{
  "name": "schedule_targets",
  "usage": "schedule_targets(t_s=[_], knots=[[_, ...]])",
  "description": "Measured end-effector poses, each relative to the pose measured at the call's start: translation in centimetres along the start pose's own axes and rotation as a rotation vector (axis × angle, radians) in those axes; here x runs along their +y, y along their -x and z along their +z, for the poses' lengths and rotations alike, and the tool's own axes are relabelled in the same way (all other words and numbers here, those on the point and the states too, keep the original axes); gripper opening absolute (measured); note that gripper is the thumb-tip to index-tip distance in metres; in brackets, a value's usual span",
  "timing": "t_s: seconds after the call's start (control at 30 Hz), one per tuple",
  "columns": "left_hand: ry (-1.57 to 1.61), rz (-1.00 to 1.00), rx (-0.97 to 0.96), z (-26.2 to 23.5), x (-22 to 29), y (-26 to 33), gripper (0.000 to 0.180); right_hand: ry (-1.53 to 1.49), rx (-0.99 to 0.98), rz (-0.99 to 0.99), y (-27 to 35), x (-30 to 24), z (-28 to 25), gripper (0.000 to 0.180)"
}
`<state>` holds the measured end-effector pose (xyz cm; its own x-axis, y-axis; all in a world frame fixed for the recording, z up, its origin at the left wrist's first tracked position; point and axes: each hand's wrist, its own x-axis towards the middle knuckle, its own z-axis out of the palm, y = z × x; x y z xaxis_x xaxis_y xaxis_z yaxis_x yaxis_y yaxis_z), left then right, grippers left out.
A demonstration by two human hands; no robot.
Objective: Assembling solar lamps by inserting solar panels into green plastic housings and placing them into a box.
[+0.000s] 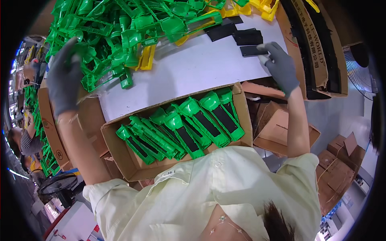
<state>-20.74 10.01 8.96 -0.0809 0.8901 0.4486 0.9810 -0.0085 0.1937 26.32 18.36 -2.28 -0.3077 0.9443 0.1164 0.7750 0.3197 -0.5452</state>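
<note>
My right hand (pixel 280 67), in a grey glove with pale fingertips, pinches the right end of a flat black rectangular strip (pixel 250 51) on the white tabletop. More black strips (pixel 248 37) lie stacked just beyond it. On the left, my gloved left hand (pixel 65 78) is raised at the edge of a heap of green plastic shells (pixel 108 36), slightly blurred, thumb and fingers apart and nothing seen in them. In front of my body a cardboard box (pixel 114 138) holds a row of green shells (pixel 173 122), several with black strips set in them.
Yellow plastic parts (pixel 147 57) lie among the green heap and at the far right (pixel 265 8). Cardboard boxes (pixel 317 48) stand right of the white table (pixel 193 64), with an open carton (pixel 277 132) below. Fans stand at both sides; other people are at far left.
</note>
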Motion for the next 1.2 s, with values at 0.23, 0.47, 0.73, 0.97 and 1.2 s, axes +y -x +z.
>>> schedule_targets(t_s=[0.23, 0.47, 0.73, 0.97, 1.2], knots=[[0.964, -0.493, -0.073, -4.4, 3.8, 7.0, 0.028, 0.354, -0.207, -0.358, -3.8, 0.8, 1.6, 0.037], [1.510, -0.944, -0.327, 2.2, 11.7, 12.9, 0.045, 0.100, -0.127, -0.292, -1.9, -2.7, -0.8, 0.032], [1.735, -1.035, -0.550, 5.8, 15.4, 14.0, 0.028, -0.864, -0.016, 0.200, 4.7, -11.3, -3.5, 0.016], [1.753, -1.008, -0.549, 5.4, 16.9, 14.1, 0.032, -0.853, -0.215, 0.295, 7.5, -13.7, 1.0, 0.012], [1.689, -1.027, -0.542, 5.0, 17.7, 14.4, 0.031, -0.598, -0.218, 0.173, 7.7, -13.9, 0.7, 0.010]])
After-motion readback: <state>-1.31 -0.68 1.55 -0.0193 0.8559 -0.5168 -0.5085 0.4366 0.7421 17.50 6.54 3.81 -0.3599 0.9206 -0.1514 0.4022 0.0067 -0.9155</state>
